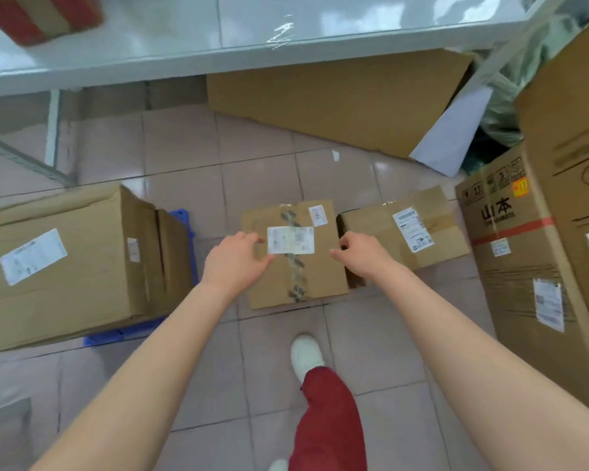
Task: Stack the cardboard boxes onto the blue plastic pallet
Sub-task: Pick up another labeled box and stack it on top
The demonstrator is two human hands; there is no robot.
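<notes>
- Far to the left of both hands, the blue plastic pallet [184, 217] shows only as blue edges under a large cardboard box [72, 263] that already sits on it; the pallet's corner lies just left of the left hand.
- The left hand [235, 263] is spread open over the near-left part of the small taped box [295, 253], fingers [252, 239] pointing toward its white label [290, 240]. It looks to be touching or just above the top face, holding nothing; real contact cannot be told.
- The small taped box lies on the tiled floor [184, 158] directly between and under the two hands, its long axis running away from the person along the tape seam. Neither hand is clearly nearer; each flanks one side.
- The right hand [363, 253] is loosely open at the box's right edge, over the narrow gap to the neighbouring box [405, 229], with nothing gripped.
- Judged from this, the coming move is a two-handed side grasp, then a carry leftward to the pallet.
- Further right of the grip stands a tall printed carton [517, 253], well clear of the hands.
</notes>
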